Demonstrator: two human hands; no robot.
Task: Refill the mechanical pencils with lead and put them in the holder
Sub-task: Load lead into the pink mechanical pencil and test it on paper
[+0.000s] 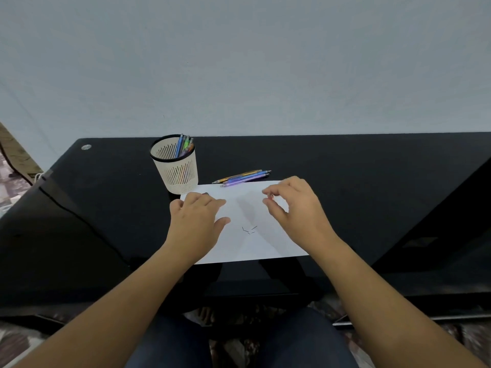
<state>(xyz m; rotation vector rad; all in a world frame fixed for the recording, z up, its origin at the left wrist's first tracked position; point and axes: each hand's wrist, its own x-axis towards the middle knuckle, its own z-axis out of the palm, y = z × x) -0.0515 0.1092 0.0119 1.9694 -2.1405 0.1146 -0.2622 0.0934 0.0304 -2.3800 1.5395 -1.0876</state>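
Pressing flat on the white paper [247, 245] at centre frame, apparently to steady it, the left hand [196, 221] lies released, the right hand [295, 208] curls thumb toward forefinger (pinching lead or nothing, I cannot tell), unfilled pencils [244, 177] lying just above, beside the holder [176, 168].

The black desk [358, 197] is seen by one wide-angle head-worn camera, held close above its near edge and aimed forward and downward across it to the wall [239, 62] behind it.
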